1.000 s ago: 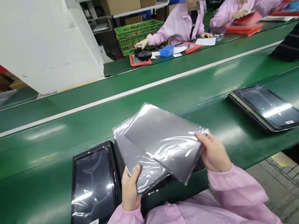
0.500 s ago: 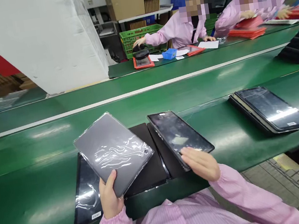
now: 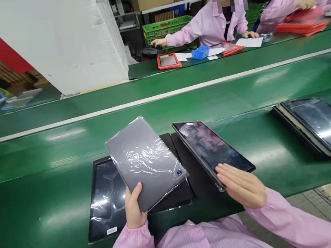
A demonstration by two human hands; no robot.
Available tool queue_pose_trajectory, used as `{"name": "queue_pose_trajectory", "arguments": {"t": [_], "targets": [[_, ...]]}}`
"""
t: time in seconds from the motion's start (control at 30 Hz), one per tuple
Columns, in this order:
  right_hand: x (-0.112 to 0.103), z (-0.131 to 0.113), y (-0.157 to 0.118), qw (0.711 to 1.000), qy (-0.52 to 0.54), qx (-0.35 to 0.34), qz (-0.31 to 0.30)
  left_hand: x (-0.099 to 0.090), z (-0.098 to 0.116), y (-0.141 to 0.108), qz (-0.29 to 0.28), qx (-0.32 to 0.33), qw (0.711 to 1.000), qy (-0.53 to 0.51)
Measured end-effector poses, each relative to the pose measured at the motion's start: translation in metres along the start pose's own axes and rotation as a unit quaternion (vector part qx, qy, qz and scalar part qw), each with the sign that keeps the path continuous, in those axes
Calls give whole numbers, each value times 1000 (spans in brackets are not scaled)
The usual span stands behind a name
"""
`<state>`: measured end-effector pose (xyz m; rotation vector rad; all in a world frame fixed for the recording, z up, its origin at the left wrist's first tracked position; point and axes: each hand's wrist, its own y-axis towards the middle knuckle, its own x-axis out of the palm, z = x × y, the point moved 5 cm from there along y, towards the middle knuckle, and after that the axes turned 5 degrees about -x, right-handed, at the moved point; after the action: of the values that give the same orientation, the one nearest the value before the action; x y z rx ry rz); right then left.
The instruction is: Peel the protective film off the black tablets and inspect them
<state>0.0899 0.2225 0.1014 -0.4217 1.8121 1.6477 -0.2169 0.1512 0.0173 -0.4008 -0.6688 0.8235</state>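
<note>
My left hand [image 3: 134, 204] is closed on the lower corner of a grey tablet [image 3: 146, 163] in clear film, its back and camera facing up. Beneath it lie a dark-screened tablet [image 3: 105, 198] with a small white label and a flat black panel [image 3: 175, 194]. My right hand [image 3: 243, 187] grips the near edge of another tablet [image 3: 214, 144], screen up and slightly tilted over a second black panel [image 3: 190, 169]. Its fingers are together on the glass; the thumb is hidden.
A stack of tablets [image 3: 328, 130] lies on the green work surface [image 3: 36, 216] at the right. Across a pale strip [image 3: 155, 97], co-workers in pink handle red-cased tablets [image 3: 169, 60] near a blue tray [image 3: 201, 52]. A white pillar [image 3: 79, 37] stands at the back left.
The view has shifted, so most things sit further right. The grey tablet has turned slightly in my left hand's grip. Reflections on the right tablet's screen differ. A co-worker's hand has lowered a black object.
</note>
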Motion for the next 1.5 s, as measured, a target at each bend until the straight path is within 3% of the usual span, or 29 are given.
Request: {"name": "queue_pose_trajectory", "arguments": {"t": [0.13,0.23,0.33,0.5,0.63,0.83,1.0,1.27,1.5], "targets": [[-10,-1,5,999,-8,28,-29,2,-4,6,-7,-9,1000,7],[9,-12,-5,996,-5,39,-75,1,-6,9,-10,-12,1000,-15],[34,-23,-21,994,0,-11,-113,-1,-6,10,-7,-19,999,-31],[43,-19,-39,992,30,-21,-122,-1,-6,9,9,-21,1000,-20],[40,-16,-36,992,32,-26,-119,-1,-11,13,6,-30,999,-18],[56,-23,-29,986,39,-90,-133,-8,-15,19,3,-37,999,-21],[60,-28,-33,988,4,-51,-143,-9,-15,19,4,-35,999,-34],[62,-33,-25,994,-74,34,-79,-11,-15,17,11,-40,998,-53],[51,-28,-6,977,-77,32,-198,-2,-13,13,-18,-30,997,-69]]}}
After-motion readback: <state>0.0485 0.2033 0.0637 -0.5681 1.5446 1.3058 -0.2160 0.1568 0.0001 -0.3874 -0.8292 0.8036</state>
